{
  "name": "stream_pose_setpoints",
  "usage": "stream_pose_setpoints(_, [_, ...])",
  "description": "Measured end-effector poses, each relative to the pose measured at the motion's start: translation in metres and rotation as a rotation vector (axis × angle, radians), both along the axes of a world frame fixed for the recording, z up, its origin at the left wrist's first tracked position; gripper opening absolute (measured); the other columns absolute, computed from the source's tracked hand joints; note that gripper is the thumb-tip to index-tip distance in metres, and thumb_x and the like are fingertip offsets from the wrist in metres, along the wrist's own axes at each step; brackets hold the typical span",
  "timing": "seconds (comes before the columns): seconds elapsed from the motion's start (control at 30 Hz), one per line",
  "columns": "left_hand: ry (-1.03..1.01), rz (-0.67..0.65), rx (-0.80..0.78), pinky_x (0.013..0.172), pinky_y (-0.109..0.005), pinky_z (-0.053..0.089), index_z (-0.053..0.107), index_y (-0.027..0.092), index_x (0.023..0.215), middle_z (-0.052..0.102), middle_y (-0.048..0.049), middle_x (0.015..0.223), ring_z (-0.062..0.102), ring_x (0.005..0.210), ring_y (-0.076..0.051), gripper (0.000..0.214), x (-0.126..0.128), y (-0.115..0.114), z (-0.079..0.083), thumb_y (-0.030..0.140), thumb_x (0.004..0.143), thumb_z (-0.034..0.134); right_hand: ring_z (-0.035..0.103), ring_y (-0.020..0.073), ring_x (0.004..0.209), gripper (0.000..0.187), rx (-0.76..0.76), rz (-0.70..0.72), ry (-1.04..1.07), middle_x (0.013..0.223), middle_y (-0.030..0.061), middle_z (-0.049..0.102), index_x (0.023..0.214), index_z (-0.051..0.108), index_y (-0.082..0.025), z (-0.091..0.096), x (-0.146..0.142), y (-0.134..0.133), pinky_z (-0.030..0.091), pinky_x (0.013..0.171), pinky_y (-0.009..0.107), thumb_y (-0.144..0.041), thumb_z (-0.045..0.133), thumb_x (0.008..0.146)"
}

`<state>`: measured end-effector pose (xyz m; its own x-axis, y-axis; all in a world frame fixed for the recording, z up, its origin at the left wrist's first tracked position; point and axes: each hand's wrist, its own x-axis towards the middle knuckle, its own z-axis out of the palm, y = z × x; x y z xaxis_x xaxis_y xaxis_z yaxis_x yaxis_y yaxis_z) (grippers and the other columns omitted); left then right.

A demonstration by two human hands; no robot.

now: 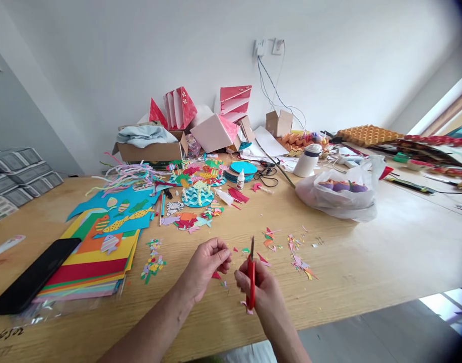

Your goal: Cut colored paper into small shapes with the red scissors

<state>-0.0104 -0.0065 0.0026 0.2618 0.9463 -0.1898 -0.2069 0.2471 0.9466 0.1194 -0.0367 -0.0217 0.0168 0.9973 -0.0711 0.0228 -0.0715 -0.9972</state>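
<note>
My right hand (pixel 264 287) grips a pair of scissors (pixel 251 282) by the red handles, and the blades point up and away from me. Beside it, a little apart, my left hand (pixel 208 262) has its thumb and fingers closed in a pinch; whatever they hold, if anything, is too small to make out. Coloured paper scraps (pixel 269 237) lie beyond the hands, and more scraps (pixel 301 262) are scattered to the right. Left of my left hand sits a small group of cut paper bits (pixel 153 262).
At left, a black phone (pixel 34 275) overlaps coloured paper sheets (pixel 90 272) bearing paper fish (pixel 117 224). Paper sea-creature crafts (pixel 198 194), a glue bottle (pixel 240 179) and a cardboard box (pixel 151 151) stand farther back. A white plastic bag (pixel 336 204) lies at right.
</note>
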Motion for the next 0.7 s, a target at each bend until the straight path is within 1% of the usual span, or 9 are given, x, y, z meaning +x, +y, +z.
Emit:
stream_pose_setpoints(0.07, [0.053,-0.018,0.016,0.050,-0.019,0.035,0.048,0.015,0.066,0.049,0.0038,0.057,0.043,0.051,-0.007,0.016,0.001,0.000,0.000,0.028,0.068,0.058,0.050,0.0123,0.059,0.023,0.039,-0.050,0.049,0.063,-0.0018,0.053,0.068,0.048,-0.018,0.006,0.001,0.006,0.039,0.053,0.022,-0.033,0.064,0.061])
stream_pose_setpoints(0.13, [0.091,-0.028,0.040,0.049,-0.019,0.034,0.048,0.015,0.064,0.046,0.0048,0.053,0.041,0.049,-0.007,0.016,0.003,-0.001,-0.001,0.028,0.068,0.057,0.051,0.0130,0.063,0.023,0.051,-0.059,0.097,0.067,-0.0008,0.055,0.070,0.049,-0.018,0.009,0.000,0.012,0.040,0.056,0.023,-0.030,0.066,0.060])
stream_pose_setpoints(0.23, [0.112,-0.027,0.048,0.048,-0.019,0.033,0.048,0.015,0.062,0.045,0.0052,0.051,0.039,0.048,-0.007,0.017,0.004,-0.002,-0.002,0.028,0.066,0.058,0.045,0.0097,0.054,0.024,0.058,-0.050,0.143,0.059,-0.0043,0.050,0.065,0.047,-0.018,0.008,-0.003,0.016,0.037,0.050,0.020,-0.028,0.068,0.058])
stream_pose_setpoints(0.3, [0.101,-0.026,0.037,0.048,-0.020,0.033,0.049,0.015,0.062,0.046,0.0047,0.052,0.040,0.048,-0.007,0.018,0.003,-0.003,-0.002,0.029,0.066,0.058,0.042,0.0081,0.051,0.025,0.049,-0.037,0.181,0.058,-0.0053,0.049,0.065,0.047,-0.018,0.007,-0.005,0.017,0.034,0.047,0.019,-0.028,0.068,0.058])
stream_pose_setpoints(0.37, [0.079,-0.035,0.027,0.050,-0.020,0.034,0.050,0.015,0.063,0.049,0.0031,0.057,0.043,0.050,-0.008,0.019,0.001,-0.004,-0.003,0.032,0.068,0.057,0.041,0.0075,0.050,0.024,0.029,-0.020,0.222,0.057,-0.0055,0.049,0.065,0.047,-0.018,0.008,-0.005,0.016,0.034,0.046,0.019,-0.029,0.068,0.059])
stream_pose_setpoints(0.5, [0.049,-0.063,0.026,0.053,-0.020,0.036,0.052,0.014,0.071,0.052,0.0002,0.067,0.047,0.057,-0.008,0.024,-0.005,-0.004,-0.005,0.037,0.075,0.049,0.042,0.0077,0.052,0.025,-0.004,-0.011,0.268,0.058,-0.0050,0.050,0.066,0.048,-0.017,0.012,-0.003,0.014,0.035,0.048,0.019,-0.030,0.068,0.059])
stream_pose_setpoints(0.6, [0.141,-0.085,0.096,0.053,-0.020,0.037,0.052,0.015,0.073,0.051,0.0009,0.067,0.046,0.058,-0.009,0.021,-0.005,-0.003,-0.010,0.036,0.076,0.047,0.041,0.0077,0.051,0.026,-0.004,-0.016,0.256,0.057,-0.0051,0.049,0.066,0.048,-0.017,0.015,-0.004,0.013,0.034,0.047,0.019,-0.031,0.068,0.058])
stream_pose_setpoints(0.7, [0.323,-0.079,0.237,0.052,-0.019,0.035,0.050,0.016,0.068,0.047,0.0035,0.061,0.043,0.056,-0.009,0.010,-0.002,-0.004,-0.012,0.026,0.071,0.051,0.041,0.0082,0.050,0.024,0.016,-0.014,0.187,0.058,-0.0048,0.048,0.065,0.048,-0.018,0.014,-0.006,0.013,0.033,0.045,0.019,-0.031,0.067,0.059])
